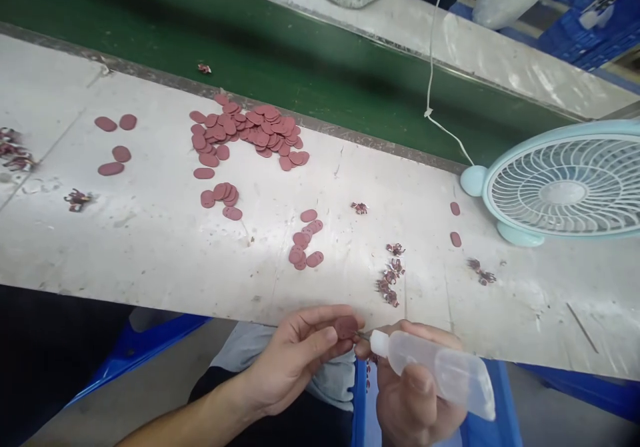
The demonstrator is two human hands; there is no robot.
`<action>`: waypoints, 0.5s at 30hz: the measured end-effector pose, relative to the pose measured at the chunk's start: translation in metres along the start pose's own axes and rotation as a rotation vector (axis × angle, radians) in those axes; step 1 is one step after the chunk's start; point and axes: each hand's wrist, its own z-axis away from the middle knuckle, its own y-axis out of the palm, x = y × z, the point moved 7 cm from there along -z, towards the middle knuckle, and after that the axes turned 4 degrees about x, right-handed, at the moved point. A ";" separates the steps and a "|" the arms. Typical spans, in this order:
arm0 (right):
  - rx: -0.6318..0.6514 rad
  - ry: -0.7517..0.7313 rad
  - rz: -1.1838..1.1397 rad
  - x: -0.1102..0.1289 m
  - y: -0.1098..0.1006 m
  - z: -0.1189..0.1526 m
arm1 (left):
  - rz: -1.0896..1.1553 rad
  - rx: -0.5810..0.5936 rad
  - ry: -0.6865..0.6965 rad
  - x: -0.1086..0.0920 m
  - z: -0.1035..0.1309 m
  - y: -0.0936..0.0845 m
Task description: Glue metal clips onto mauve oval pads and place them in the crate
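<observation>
A reddish-brown oval disc [346, 328] is pinched between the thumb and fingers of my left hand [295, 354], in front of the table edge. My right hand [420, 394] is wrapped round a translucent squeeze bottle [440, 367] with a white cap and a thin metal tip. The tip points left and is at or very near the disc; whether it touches I cannot tell. Beyond my hands lies a small group of similar discs [301, 239]. Several small dark red and white figure-like pieces [390, 277] lie to their right.
A large heap of discs [250, 127] lies at the table's far edge, before a green recessed strip [320, 54]. At right stands a light-blue fan [565, 187] with a white cord [431, 67]. A blue crate [500, 400] sits below the edge. A thin stick [583, 327] lies right.
</observation>
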 end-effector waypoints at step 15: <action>0.231 0.045 0.195 -0.017 -0.002 0.006 | -0.021 -0.017 -0.010 0.005 -0.001 -0.003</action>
